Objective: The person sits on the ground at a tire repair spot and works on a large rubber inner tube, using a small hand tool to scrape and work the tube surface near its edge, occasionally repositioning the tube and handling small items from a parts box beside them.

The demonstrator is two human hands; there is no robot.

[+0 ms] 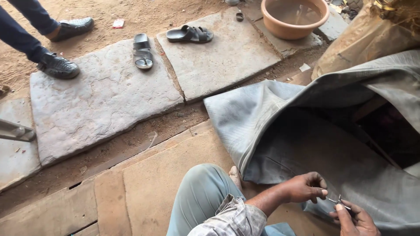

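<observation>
My right hand [356, 220] is at the bottom right and pinches a small thin metal piece [339, 201] between its fingertips. My left hand [304, 187] reaches over from a checked sleeve with its fingers curled in, the thumb tip just beside the metal piece. Whether the thumb touches the piece is unclear. Both hands hover over a large, slack grey rubber tube [280, 131] that lies folded across my lap and the ground to the right. My knee in grey-green trousers [199, 196] sits to the left of the hands.
Flat stone slabs [100, 96] lie ahead on sandy ground, with two black sandals [143, 51] [190, 34] on them. A clay-coloured basin of water [294, 16] stands at the back. Another person's dark shoes [57, 66] are at the top left. Brown sacking [367, 39] rises on the right.
</observation>
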